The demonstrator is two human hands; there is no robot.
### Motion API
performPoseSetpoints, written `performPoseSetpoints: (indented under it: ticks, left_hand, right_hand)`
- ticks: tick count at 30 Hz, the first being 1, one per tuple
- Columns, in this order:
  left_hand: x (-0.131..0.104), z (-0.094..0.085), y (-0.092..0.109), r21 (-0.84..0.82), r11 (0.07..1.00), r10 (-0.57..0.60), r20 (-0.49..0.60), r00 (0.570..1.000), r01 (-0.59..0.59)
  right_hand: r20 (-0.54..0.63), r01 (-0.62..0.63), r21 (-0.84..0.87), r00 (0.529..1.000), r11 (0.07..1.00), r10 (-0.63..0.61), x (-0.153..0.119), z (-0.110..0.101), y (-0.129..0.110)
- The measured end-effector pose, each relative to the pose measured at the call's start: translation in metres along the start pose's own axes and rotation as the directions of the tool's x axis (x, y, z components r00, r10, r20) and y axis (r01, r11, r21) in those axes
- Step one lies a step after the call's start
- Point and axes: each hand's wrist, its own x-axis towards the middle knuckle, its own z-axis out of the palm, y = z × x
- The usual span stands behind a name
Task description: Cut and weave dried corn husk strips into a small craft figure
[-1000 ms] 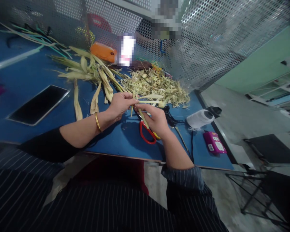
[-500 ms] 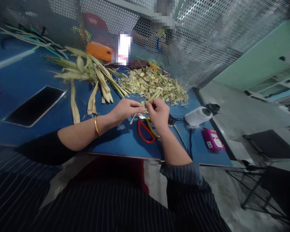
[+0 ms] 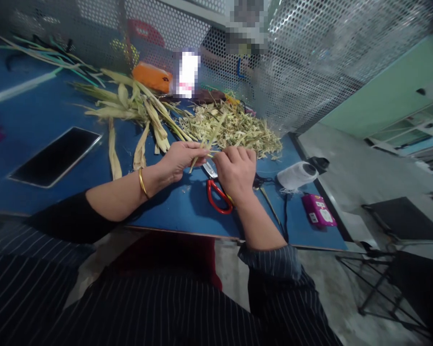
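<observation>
Pale green strips of corn husk (image 3: pixel 215 132) stick up and out from between my hands. My left hand (image 3: pixel 184 158) pinches them between thumb and fingers, with one narrow end hanging below. Close beside it, my right hand (image 3: pixel 236 170) is closed, back toward me, on a thin end of the husk; its fingertips are partly hidden. Under my hands lie scissors (image 3: pixel 219 197) with a red handle loop; the other loop is mostly covered by my right hand. Beyond the hands spreads a heap of shredded husk (image 3: pixel 234 125).
Whole husks (image 3: pixel 130 103) lie at the back left, near an orange packet (image 3: pixel 152 77). A dark phone (image 3: pixel 56 156) rests at left. To the right are a white thread spool (image 3: pixel 296 175) and a purple tissue pack (image 3: pixel 319 210). A perforated metal screen (image 3: pixel 285 81) borders the back.
My hands have drawn slightly apart, and the husk strip now stands up higher between them. My right hand has turned more knuckles-up and covers more of the scissors' yellow handle.
</observation>
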Motion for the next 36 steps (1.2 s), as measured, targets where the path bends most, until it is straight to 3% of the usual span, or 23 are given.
performPoseSetpoints:
  ticks: [4,6,8,9,11,13,14,15,17,19,21,23,26,29,32,36]
  left_hand:
    - [-0.002,0.002,-0.003,0.072,0.994,0.086,-0.012,0.996,-0.085]
    - [-0.003,0.004,-0.004,0.096,0.988,0.128,-0.025,0.991,-0.125]
    - [-0.003,0.004,-0.004,0.051,0.991,0.128,-0.061,0.990,-0.125]
    - [-0.002,0.004,-0.005,0.008,0.992,0.123,-0.082,0.989,-0.122]
    - [0.001,0.003,-0.005,-0.067,0.989,0.122,-0.114,0.986,-0.130]
    - [0.002,0.002,-0.005,-0.093,0.986,0.129,-0.114,0.985,-0.140]
    - [0.002,0.002,-0.005,-0.086,0.987,0.128,-0.104,0.986,-0.137]
    - [0.002,0.002,-0.005,-0.073,0.989,0.120,-0.096,0.988,-0.127]
    - [0.002,0.002,-0.005,-0.044,0.994,0.092,-0.092,0.991,-0.097]
    - [0.002,0.001,-0.006,-0.020,0.997,0.070,-0.094,0.993,-0.072]
    - [0.003,0.001,-0.008,0.004,0.998,0.055,-0.087,0.995,-0.055]
    - [0.003,0.000,-0.010,0.029,0.999,0.043,-0.076,0.996,-0.041]
    - [0.002,0.001,-0.009,0.071,0.997,0.043,-0.057,0.997,-0.039]
    - [-0.002,0.005,-0.006,0.126,0.990,0.071,-0.046,0.996,-0.065]
    - [-0.005,0.008,-0.003,0.170,0.981,0.112,-0.078,0.991,-0.098]
    - [-0.004,0.010,-0.004,0.189,0.974,0.147,-0.104,0.984,-0.126]
  right_hand:
    - [0.019,-0.049,0.044,0.999,0.998,0.048,-0.002,0.003,-0.015]
    - [0.051,-0.141,0.190,0.990,0.972,0.133,-0.003,0.003,-0.024]
    - [0.150,-0.298,0.424,0.954,0.855,0.259,-0.004,0.004,-0.032]
    - [0.237,-0.395,0.554,0.919,0.733,0.316,-0.004,0.005,-0.035]
    - [0.449,-0.571,0.739,0.813,0.358,0.372,-0.002,0.009,-0.037]
    - [0.607,-0.645,0.763,0.696,-0.037,0.383,-0.001,0.014,-0.035]
    - [0.646,-0.632,0.752,0.648,-0.187,0.404,0.000,0.017,-0.032]
    - [0.659,-0.598,0.747,0.609,-0.291,0.441,0.001,0.019,-0.028]
    - [0.629,-0.513,0.774,0.552,-0.372,0.547,0.002,0.024,-0.019]
    - [0.553,-0.450,0.826,0.526,-0.340,0.646,0.003,0.026,-0.011]
    - [0.444,-0.419,0.878,0.532,-0.231,0.721,0.004,0.025,-0.007]
    - [0.311,-0.392,0.917,0.584,-0.074,0.750,0.006,0.021,-0.008]
    - [0.159,-0.333,0.934,0.707,0.127,0.689,0.008,0.010,-0.014]
    - [0.124,-0.345,0.898,0.795,0.275,0.594,0.008,-0.001,-0.017]
    - [0.120,-0.394,0.801,0.844,0.452,0.523,0.006,-0.005,-0.016]
    - [0.198,-0.430,0.759,0.868,0.489,0.456,0.005,-0.001,-0.013]
